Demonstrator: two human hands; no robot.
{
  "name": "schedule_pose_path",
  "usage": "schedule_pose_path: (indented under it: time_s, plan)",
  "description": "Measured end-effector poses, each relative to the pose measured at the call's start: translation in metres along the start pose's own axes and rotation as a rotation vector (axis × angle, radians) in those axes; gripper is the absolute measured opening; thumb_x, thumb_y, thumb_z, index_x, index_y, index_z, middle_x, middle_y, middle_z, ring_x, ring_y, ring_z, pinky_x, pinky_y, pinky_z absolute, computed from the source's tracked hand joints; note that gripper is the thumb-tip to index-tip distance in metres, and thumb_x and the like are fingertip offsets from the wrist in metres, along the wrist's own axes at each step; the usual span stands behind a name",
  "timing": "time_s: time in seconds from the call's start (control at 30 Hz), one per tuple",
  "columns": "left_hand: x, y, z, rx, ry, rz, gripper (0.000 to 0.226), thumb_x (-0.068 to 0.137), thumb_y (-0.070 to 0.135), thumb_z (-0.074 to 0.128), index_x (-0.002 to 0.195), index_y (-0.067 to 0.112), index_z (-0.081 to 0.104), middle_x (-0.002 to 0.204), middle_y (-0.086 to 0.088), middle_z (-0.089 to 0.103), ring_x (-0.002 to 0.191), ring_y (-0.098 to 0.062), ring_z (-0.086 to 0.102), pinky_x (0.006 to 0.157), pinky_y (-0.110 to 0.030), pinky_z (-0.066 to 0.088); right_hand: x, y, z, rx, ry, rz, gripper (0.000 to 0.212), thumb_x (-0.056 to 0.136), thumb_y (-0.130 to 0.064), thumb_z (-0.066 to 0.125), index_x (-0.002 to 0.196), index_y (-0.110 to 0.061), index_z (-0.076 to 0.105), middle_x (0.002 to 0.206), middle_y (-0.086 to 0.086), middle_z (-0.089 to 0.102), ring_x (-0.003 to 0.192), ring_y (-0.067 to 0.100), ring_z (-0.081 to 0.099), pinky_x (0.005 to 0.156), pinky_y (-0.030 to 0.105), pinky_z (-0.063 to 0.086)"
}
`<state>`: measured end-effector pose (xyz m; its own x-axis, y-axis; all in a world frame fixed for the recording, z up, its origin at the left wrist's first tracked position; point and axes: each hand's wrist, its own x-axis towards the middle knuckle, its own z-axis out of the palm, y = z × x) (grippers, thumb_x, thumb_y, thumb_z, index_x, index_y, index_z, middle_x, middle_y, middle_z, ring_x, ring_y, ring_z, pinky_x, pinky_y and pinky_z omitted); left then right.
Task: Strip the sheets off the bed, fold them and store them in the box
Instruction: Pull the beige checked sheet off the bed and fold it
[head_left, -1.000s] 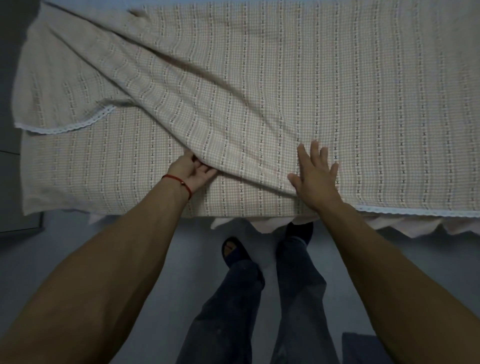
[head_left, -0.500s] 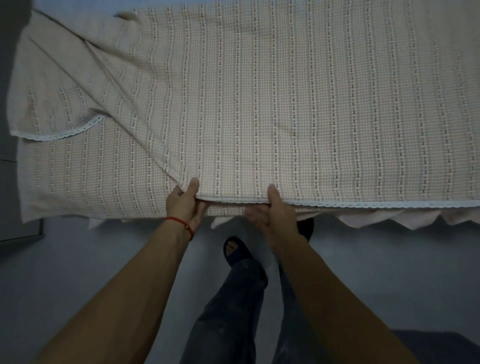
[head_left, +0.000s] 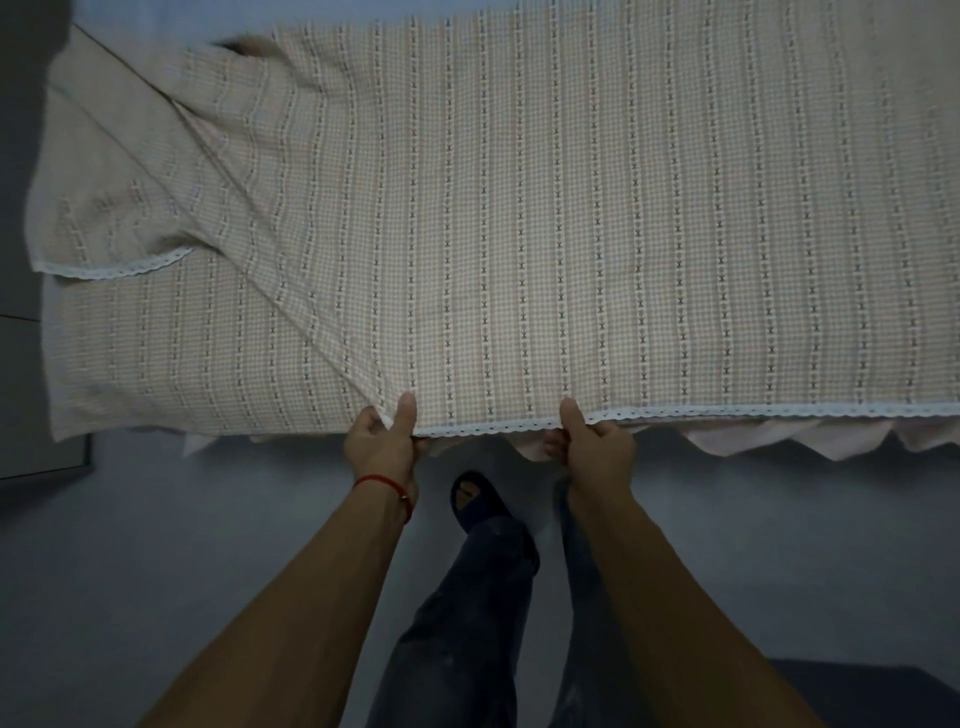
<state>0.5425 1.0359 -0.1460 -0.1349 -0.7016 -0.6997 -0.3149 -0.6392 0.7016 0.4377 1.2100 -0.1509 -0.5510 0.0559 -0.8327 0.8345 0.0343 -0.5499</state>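
The folding looks barely begun, and the storing not at all. One checked sheet (head_left: 519, 234) with a white lace edge (head_left: 727, 413) lies spread across the bed (head_left: 779, 441), its near hem along the bed's near side; at the far left one corner (head_left: 119, 218) is turned back over the rest, so the cloth seems loose rather than tucked. Both hands pinch that near hem, thumbs on top and fingers curled beneath: the left hand (head_left: 382, 441), with a red string bracelet (head_left: 384, 486) at the wrist, and the right hand (head_left: 597, 441) a little apart from it. Still to come, I judge: lifting the sheet off, folding it, and boxing it. Under the hem a pale pink frill (head_left: 810, 441) shows, perhaps a second layer. Counted: one sheet, two hands, no box in view.
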Motion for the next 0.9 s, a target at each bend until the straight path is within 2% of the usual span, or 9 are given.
schedule_pose_path:
  time_s: [0.1,0.23,0.33,0.43,0.53,0.63,0.7,0.77,0.9]
  plan:
    - [0.007,0.004,-0.003,0.043,-0.035,-0.084,0.013,0.093,0.007,0.07,0.087,0.007,0.059,0.1,-0.011,0.071,0.087,-0.024,0.071,0.065,-0.038,0.063,0.004,0.002,-0.003,-0.156,-0.037,0.089,0.039,0.095,-0.032,0.071,0.084,0.006,0.064,0.073,0.019,0.073,0.061,0.025,0.069,0.058,0.035,0.058]
    - [0.027,0.014,-0.004,0.157,-0.055,-0.124,0.023,0.086,0.004,0.077,0.103,0.011,0.064,0.117,-0.015,0.07,0.106,-0.033,0.068,0.089,-0.059,0.057,-0.002,-0.025,0.009,-0.789,-0.403,0.214,0.047,0.097,-0.037,0.063,0.084,0.008,0.068,0.069,0.017,0.074,0.054,0.028,0.067,0.051,0.032,0.053]
    - [0.031,0.028,-0.004,0.212,-0.01,-0.096,0.027,0.085,0.0,0.077,0.109,0.006,0.066,0.112,-0.012,0.071,0.091,-0.024,0.069,0.079,-0.04,0.062,-0.016,-0.046,0.046,-1.087,-0.389,-0.322,0.032,0.095,-0.03,0.057,0.084,-0.003,0.07,0.071,0.008,0.073,0.065,0.027,0.07,0.064,0.04,0.061]
    - [0.039,0.055,-0.007,0.067,0.018,-0.161,0.013,0.087,0.005,0.072,0.1,0.005,0.069,0.1,-0.01,0.075,0.081,-0.022,0.071,0.06,-0.032,0.061,-0.019,-0.065,0.098,-1.114,-0.21,-0.833,0.017,0.098,-0.022,0.054,0.109,-0.016,0.066,0.101,0.002,0.068,0.09,0.018,0.062,0.08,0.038,0.053]
    - [0.059,0.088,-0.015,0.039,0.079,-0.156,0.012,0.083,0.017,0.071,0.088,0.006,0.069,0.088,-0.01,0.074,0.081,-0.027,0.07,0.072,-0.041,0.062,0.002,-0.075,0.139,-1.363,-0.181,-0.989,0.057,0.093,-0.031,0.064,0.145,-0.021,0.045,0.151,0.007,0.045,0.131,0.026,0.045,0.105,0.046,0.039]
    - [0.088,0.123,-0.032,0.447,0.278,0.151,0.025,0.081,0.027,0.064,0.099,0.011,0.069,0.095,-0.007,0.071,0.096,-0.031,0.068,0.089,-0.04,0.057,0.016,-0.079,0.163,-1.633,-0.255,-0.8,0.105,0.086,-0.05,0.073,0.161,-0.029,0.003,0.168,0.02,0.003,0.15,0.038,0.018,0.116,0.062,0.025]
    - [0.104,0.148,-0.046,0.742,0.308,0.351,0.035,0.089,0.026,0.059,0.121,0.013,0.063,0.114,-0.011,0.066,0.106,-0.03,0.063,0.095,-0.035,0.05,0.021,-0.075,0.174,-1.711,-0.231,-0.742,0.117,0.084,-0.05,0.077,0.159,-0.035,-0.011,0.166,0.026,-0.005,0.15,0.044,0.012,0.114,0.07,0.023]
    - [0.127,0.171,-0.063,0.993,0.227,0.389,0.048,0.09,0.024,0.057,0.137,0.013,0.056,0.132,-0.017,0.06,0.12,-0.034,0.057,0.101,-0.036,0.043,0.025,-0.067,0.19,-1.762,-0.191,-0.704,0.121,0.085,-0.045,0.078,0.154,-0.042,-0.021,0.163,0.033,-0.009,0.149,0.047,0.01,0.11,0.077,0.022]
    - [0.16,0.188,-0.09,1.419,-0.154,0.19,0.073,0.092,0.034,0.061,0.158,0.023,0.03,0.16,-0.012,0.035,0.144,-0.031,0.037,0.118,-0.034,0.028,0.034,-0.059,0.214,-1.796,-0.14,-0.625,0.124,0.087,-0.044,0.077,0.146,-0.047,-0.032,0.158,0.041,-0.012,0.146,0.053,0.008,0.102,0.086,0.015]
